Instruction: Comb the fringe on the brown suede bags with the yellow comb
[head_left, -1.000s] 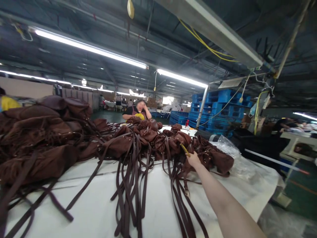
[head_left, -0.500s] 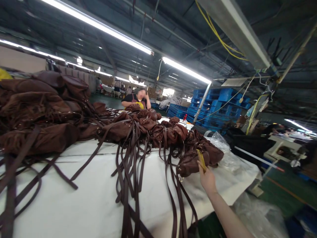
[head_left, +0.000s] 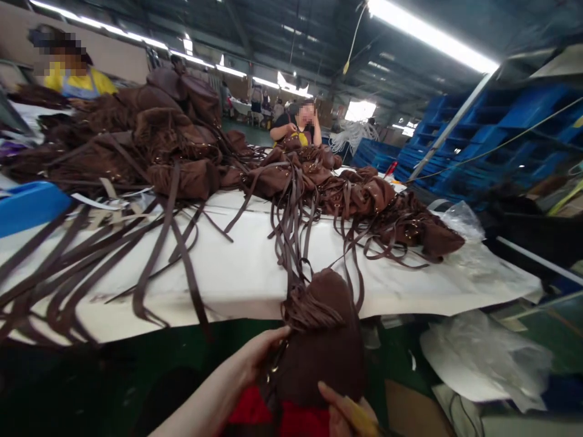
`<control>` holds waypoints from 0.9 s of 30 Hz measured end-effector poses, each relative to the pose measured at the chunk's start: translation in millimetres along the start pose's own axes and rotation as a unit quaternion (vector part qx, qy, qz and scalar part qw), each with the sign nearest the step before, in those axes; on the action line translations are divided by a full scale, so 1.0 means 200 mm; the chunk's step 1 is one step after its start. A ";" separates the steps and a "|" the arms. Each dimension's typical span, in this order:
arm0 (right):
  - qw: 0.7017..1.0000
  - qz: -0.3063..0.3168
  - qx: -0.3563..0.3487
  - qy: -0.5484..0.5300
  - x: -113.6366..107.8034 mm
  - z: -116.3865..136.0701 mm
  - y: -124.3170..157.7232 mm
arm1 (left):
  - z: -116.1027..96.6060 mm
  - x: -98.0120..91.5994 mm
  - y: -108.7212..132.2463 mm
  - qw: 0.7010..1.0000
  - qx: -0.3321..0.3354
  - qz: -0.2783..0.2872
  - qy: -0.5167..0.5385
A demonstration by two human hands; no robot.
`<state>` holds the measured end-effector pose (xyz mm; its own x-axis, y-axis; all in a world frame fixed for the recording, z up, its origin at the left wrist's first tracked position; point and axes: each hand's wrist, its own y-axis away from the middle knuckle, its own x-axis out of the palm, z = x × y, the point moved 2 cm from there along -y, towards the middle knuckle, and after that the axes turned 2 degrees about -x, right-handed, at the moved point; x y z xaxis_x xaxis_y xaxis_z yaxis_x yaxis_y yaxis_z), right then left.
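A dark brown fringed bag (head_left: 325, 364) is held upright in front of me at the near edge of the table, its tassels hanging over the upper part. My left hand (head_left: 268, 341) is closed on the bag's left side, by a gold-coloured metal ring; some of its fingers are hidden behind the bag. Low in the view, my right hand (head_left: 340, 414) grips a yellow comb (head_left: 363, 420), partly blurred. One finger of that hand points up against the bag's lower front.
Piled brown bags (head_left: 182, 145) with long straps cover the back of the white table (head_left: 246, 261). At the left lies a blue bin (head_left: 31, 206). Clear plastic (head_left: 487, 358) lies on the right. Two co-workers sit beyond the pile; blue pallets (head_left: 483, 133) stand behind.
The view has swung left and down. A bag has come off the right end of the pile to the near edge. My left hand has appeared, holding it; my right hand has drawn back with the comb.
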<state>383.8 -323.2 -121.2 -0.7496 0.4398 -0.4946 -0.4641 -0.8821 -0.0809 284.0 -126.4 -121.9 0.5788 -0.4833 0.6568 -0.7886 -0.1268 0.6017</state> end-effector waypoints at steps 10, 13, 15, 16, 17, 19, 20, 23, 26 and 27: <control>0.917 0.361 0.106 -0.131 -0.10 0.30 0.00 | -0.31 -0.35 0.75 0.943 0.169 -0.109 -0.266; 0.930 0.322 0.082 -0.156 -0.08 0.29 -0.10 | -0.35 -0.40 1.01 0.939 0.109 -0.141 -0.294; 0.938 0.302 0.052 -0.160 0.01 0.29 -0.18 | -0.33 -0.41 1.11 0.941 0.082 -0.177 -0.278; 0.939 0.299 0.039 -0.166 0.07 0.29 -0.21 | -0.31 -0.41 1.14 0.941 0.074 -0.194 -0.265; 0.938 0.298 0.029 -0.177 0.14 0.30 -0.24 | -0.28 -0.41 1.15 0.941 0.074 -0.211 -0.253; 0.934 0.297 0.021 -0.198 0.26 0.32 -0.29 | -0.22 -0.41 1.16 0.935 0.094 -0.247 -0.235; 0.934 0.292 0.018 -0.204 0.30 0.33 -0.31 | -0.20 -0.41 1.16 0.929 0.112 -0.267 -0.232; 0.942 0.267 0.006 -0.202 0.37 0.35 -0.37 | -0.16 -0.39 1.16 0.898 0.175 -0.314 -0.255; 0.947 0.254 0.001 -0.195 0.37 0.33 -0.41 | -0.17 -0.35 1.15 0.859 0.221 -0.344 -0.310; 0.948 0.252 0.007 -0.196 0.37 0.32 -0.41 | -0.18 -0.33 1.14 0.849 0.229 -0.354 -0.319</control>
<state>336.7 -207.1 -96.5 -0.9941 -0.0055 -0.1085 -0.0046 -0.9956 0.0934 72.8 -92.8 -11.9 0.8259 -0.4986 -0.2634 -0.3732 -0.8335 0.4075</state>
